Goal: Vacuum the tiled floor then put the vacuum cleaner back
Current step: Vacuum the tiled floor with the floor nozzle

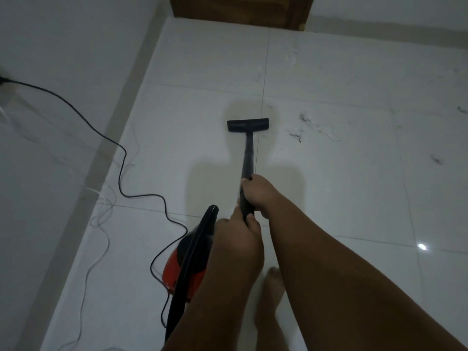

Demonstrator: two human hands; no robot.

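A red and black vacuum cleaner (186,259) hangs low at my left side with a black strap across it. Its black wand (248,153) runs forward to a flat black floor nozzle (247,124) resting on the white tiled floor (342,173). My right hand (258,192) grips the wand higher up. My left hand (236,236) grips the wand's lower end just behind it. Dark hair and dust marks (301,127) lie on the tiles right of the nozzle.
A black power cord (121,158) snakes from the left wall across the floor to the vacuum. A thin white cable (101,252) lies along the left skirting. A brown wooden door (240,8) stands at the far end. My bare foot (272,287) is below my hands.
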